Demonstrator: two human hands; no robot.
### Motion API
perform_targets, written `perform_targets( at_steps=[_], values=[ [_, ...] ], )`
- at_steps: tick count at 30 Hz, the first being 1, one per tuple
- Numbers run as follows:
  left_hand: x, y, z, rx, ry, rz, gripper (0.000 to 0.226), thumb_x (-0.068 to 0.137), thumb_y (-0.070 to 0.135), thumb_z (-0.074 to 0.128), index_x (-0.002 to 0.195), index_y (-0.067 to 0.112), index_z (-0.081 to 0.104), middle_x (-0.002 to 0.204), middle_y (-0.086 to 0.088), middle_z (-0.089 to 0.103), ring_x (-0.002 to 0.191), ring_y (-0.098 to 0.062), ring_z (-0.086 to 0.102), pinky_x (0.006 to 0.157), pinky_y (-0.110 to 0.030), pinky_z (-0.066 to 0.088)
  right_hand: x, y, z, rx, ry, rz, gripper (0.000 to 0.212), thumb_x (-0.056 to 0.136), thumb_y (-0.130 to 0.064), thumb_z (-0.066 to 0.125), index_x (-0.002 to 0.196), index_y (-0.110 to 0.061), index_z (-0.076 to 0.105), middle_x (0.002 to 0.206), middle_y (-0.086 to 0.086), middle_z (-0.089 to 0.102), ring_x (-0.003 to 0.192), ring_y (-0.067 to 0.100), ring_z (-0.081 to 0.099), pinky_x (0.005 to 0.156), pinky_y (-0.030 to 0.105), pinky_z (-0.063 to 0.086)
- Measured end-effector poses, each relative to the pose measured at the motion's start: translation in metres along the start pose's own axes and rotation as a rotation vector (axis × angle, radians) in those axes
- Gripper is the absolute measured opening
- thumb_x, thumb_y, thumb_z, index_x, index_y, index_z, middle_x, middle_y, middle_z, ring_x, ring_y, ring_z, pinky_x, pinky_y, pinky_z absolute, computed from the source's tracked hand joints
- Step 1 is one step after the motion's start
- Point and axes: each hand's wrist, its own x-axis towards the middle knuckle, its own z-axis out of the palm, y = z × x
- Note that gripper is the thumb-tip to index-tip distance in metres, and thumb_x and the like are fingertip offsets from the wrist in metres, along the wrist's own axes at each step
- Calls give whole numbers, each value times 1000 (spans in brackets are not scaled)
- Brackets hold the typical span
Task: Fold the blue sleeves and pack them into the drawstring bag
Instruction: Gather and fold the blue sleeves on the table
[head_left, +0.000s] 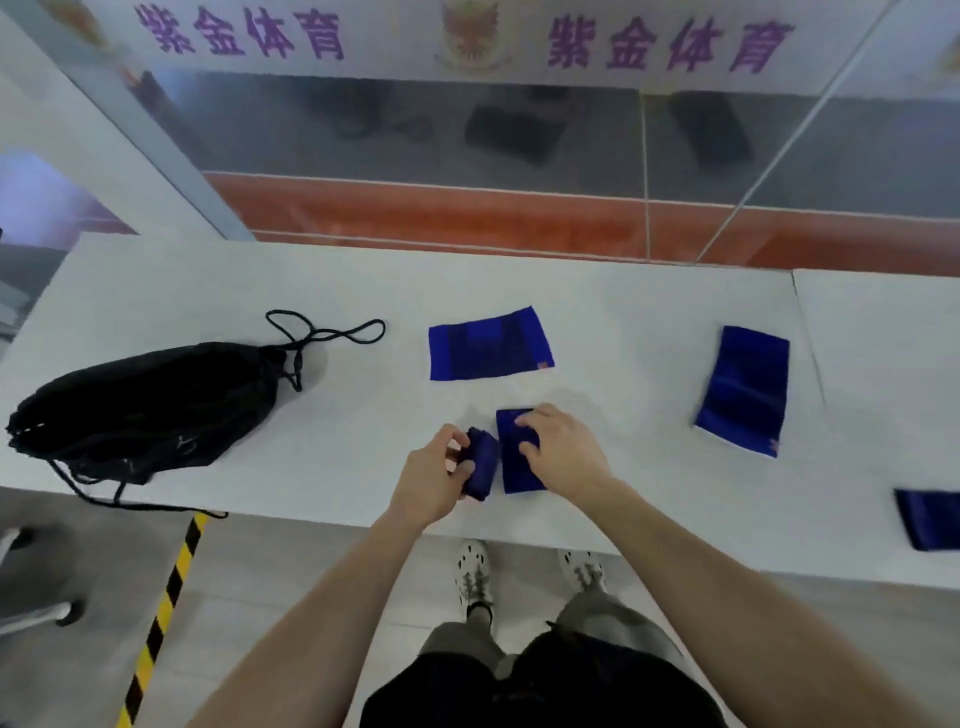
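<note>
A blue sleeve (511, 462) lies near the front edge of the white table (363, 291), its left part bunched up. My left hand (434, 475) grips that bunched left end. My right hand (563, 449) presses down on the flat right part with bent fingers. A second blue sleeve (488, 344) lies flat behind my hands. A third sleeve (744, 389) lies to the right. A fourth sleeve (927, 519) sits at the far right edge, partly out of view. The black drawstring bag (140, 410) lies on the left, its cords (322, 332) trailing towards the middle.
A glass wall with purple lettering stands behind the table. A seam (808, 332) splits the tabletop on the right. Yellow and black floor tape (166, 608) runs under the table's left front. One bag cord hangs over the front edge. My feet stand just below the table edge.
</note>
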Motion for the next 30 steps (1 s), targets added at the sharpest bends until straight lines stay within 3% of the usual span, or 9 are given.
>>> perform_targets(
  at_steps=[3,6,9,11,16,20,24,26,30],
  values=[
    [3,-24,5,478,28,45,36,102,38,71,136,32,61,116,4,78,97,-27,75,82,-40,61,-13,20,20,-92,-120,14,46,107,-25,59,153,-24,60,165,-3,48,152,21,43,121,38,41],
    [0,-35,7,739,142,271,49,97,40,75,140,30,55,129,2,63,101,-25,73,72,-43,64,-25,29,41,-173,-209,6,52,109,-29,56,161,-29,51,178,-2,28,164,20,23,130,39,30],
    [3,-48,14,866,57,720,51,96,13,74,146,20,67,156,-9,60,143,-31,59,106,-46,60,-37,33,52,-194,-170,27,56,108,-31,54,164,-30,46,180,-1,22,166,20,17,134,37,21],
    [8,-60,15,926,-36,853,54,102,9,66,155,15,63,167,-10,54,159,-32,45,125,-46,46,-45,37,52,-199,-137,50,57,108,-31,52,165,-31,45,180,0,22,166,21,18,135,36,17],
    [8,-78,12,947,-136,786,62,117,33,35,174,12,25,184,-5,16,172,-26,10,139,-44,19,-59,49,54,-257,-104,79,62,107,-45,53,167,-32,41,180,2,20,167,25,15,136,44,10],
    [32,-56,20,907,-63,661,66,117,32,44,175,8,22,184,-10,10,172,-30,6,138,-46,22,-69,51,59,-258,-111,90,64,108,-51,49,168,-32,36,181,0,15,168,24,9,136,54,8],
    [54,-26,30,925,-126,588,66,120,33,35,176,10,11,185,-8,-8,172,-31,-7,138,-44,20,-81,61,62,-188,-47,102,49,111,-41,47,159,-33,54,178,-3,29,165,21,20,135,49,14],
    [53,-16,28,927,-145,546,64,120,36,34,176,13,15,186,-6,-7,172,-28,-8,136,-43,24,-81,62,60,-153,21,143,41,111,-41,49,146,-32,67,169,-3,44,157,21,35,129,44,26],
    [40,-10,19,885,-17,592,49,111,33,54,155,13,56,183,-13,21,171,-31,14,131,-50,34,-80,57,61,-146,181,401,51,100,-56,64,136,-20,67,132,4,66,123,30,59,103,46,50]
  ],
)
